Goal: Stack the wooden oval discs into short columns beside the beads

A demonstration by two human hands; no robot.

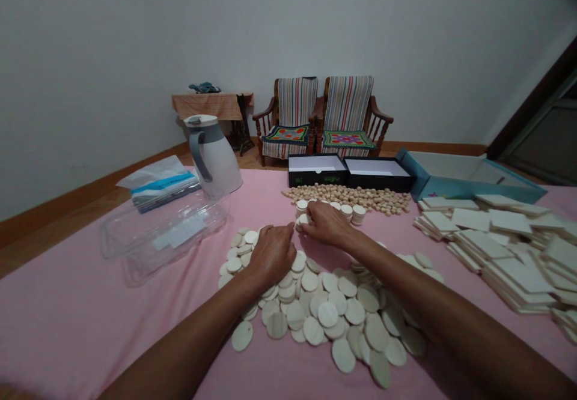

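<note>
My right hand (328, 224) is closed on a short stack of round wooden discs (303, 220), whose pale edges show at its fingertips. Just left of it, my left hand (274, 248) rests palm down over the pile with its fingers bent together; what they hold, if anything, is hidden. Below both hands spreads a loose heap of wooden discs (327, 314), many overlapping. Neat disc stacks (358, 214) stand in a row beyond my right hand, which partly covers them.
Small wooden beads (360, 197) lie behind the stacks, before two black boxes (318, 178). At right are square wooden tiles (509, 250) and a blue box (473, 184). A jug (220, 157), clear plastic trays (175, 238) and a blue-white packet (162, 187) stand left on pink cloth.
</note>
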